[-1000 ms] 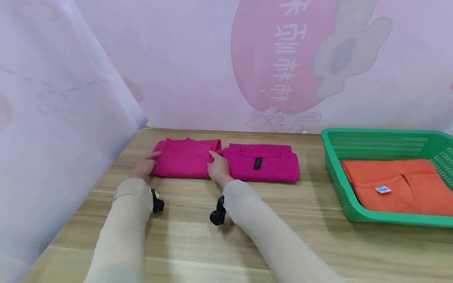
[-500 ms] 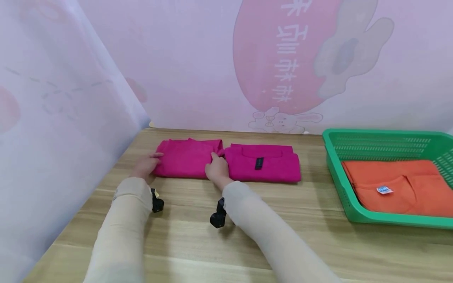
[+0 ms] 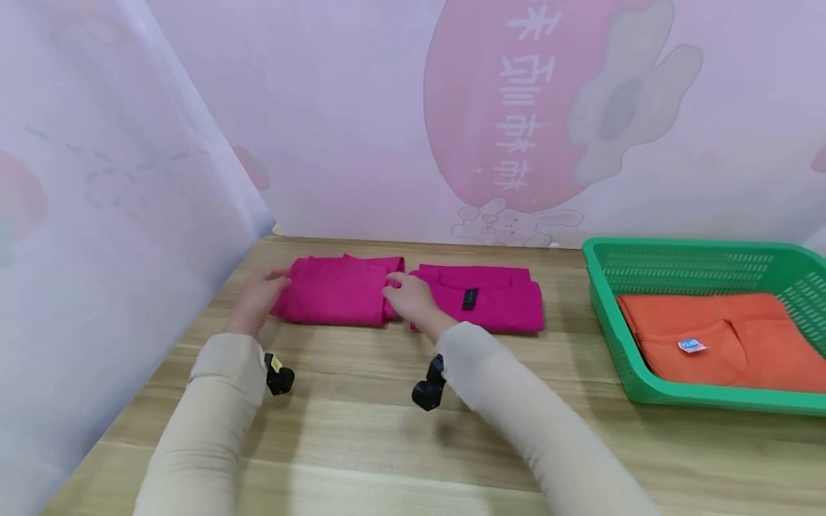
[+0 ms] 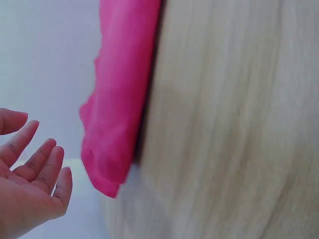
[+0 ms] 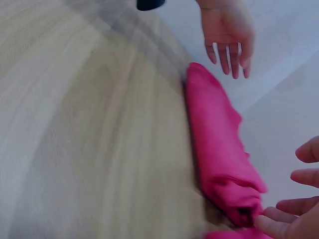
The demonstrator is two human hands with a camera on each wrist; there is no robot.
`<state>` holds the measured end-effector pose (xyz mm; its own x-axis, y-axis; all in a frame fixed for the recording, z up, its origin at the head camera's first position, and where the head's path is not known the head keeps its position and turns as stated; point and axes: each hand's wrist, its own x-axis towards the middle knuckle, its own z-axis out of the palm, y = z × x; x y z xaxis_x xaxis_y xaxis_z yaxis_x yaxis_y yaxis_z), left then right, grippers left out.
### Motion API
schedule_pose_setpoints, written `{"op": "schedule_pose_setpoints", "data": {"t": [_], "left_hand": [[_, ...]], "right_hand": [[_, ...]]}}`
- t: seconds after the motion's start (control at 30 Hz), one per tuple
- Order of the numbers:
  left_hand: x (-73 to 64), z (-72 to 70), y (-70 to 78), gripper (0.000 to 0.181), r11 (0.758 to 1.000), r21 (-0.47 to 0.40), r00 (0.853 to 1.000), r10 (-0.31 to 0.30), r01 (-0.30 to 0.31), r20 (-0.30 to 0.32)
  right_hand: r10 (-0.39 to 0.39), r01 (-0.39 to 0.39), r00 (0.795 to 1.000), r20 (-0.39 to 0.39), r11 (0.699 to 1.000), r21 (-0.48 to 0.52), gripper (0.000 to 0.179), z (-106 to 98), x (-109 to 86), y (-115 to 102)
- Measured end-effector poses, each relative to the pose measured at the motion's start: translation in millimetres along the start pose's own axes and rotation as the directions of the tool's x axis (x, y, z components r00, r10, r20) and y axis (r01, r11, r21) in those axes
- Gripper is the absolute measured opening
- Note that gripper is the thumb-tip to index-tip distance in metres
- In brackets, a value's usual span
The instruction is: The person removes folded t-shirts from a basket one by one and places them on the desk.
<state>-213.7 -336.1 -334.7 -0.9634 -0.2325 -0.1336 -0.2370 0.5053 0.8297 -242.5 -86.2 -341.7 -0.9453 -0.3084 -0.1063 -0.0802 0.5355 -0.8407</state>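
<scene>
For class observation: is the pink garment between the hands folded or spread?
Folded: the pink garment lies in a compact, layered rectangle.

- Left cloth (image 3: 335, 290), right cloth (image 3: 503, 315): magenta.
- Tag (image 3: 470, 299): black.
- Basket (image 3: 723, 396): green.
- Garment (image 3: 716, 365): orange; label (image 3: 692, 346): white, blue.
- Surface (image 3: 361, 437): light brown, wood-grained.
- Sleeves (image 3: 200, 423): cream.
- Backdrop (image 3: 323, 107): pale lilac, pink oval (image 3: 464, 93), rabbit prints (image 3: 513, 224).

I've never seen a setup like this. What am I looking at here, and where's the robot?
There's no robot: a person is working bare-handed. The head picture looks forward and down; the other two come from cameras worn on each wrist.

On the wooden table lie two folded pink cloths, the left bundle and the right bundle. Farther right, a green basket holds folded orange fabric.

The left hand and right hand are open at either end of the left bundle, gripping nothing.
</scene>
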Motion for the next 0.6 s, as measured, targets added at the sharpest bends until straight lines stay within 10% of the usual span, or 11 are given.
{"op": "schedule_pose_setpoints", "data": {"t": [0.6], "left_hand": [[-21.7, 25.8, 68.0, 0.045, 0.978, -0.129, 0.971, 0.182, -0.162, 0.155]], "right_hand": [[-0.066, 0.066, 0.998, 0.008, 0.997, -0.029, 0.041, -92, -48.7, 3]]}}
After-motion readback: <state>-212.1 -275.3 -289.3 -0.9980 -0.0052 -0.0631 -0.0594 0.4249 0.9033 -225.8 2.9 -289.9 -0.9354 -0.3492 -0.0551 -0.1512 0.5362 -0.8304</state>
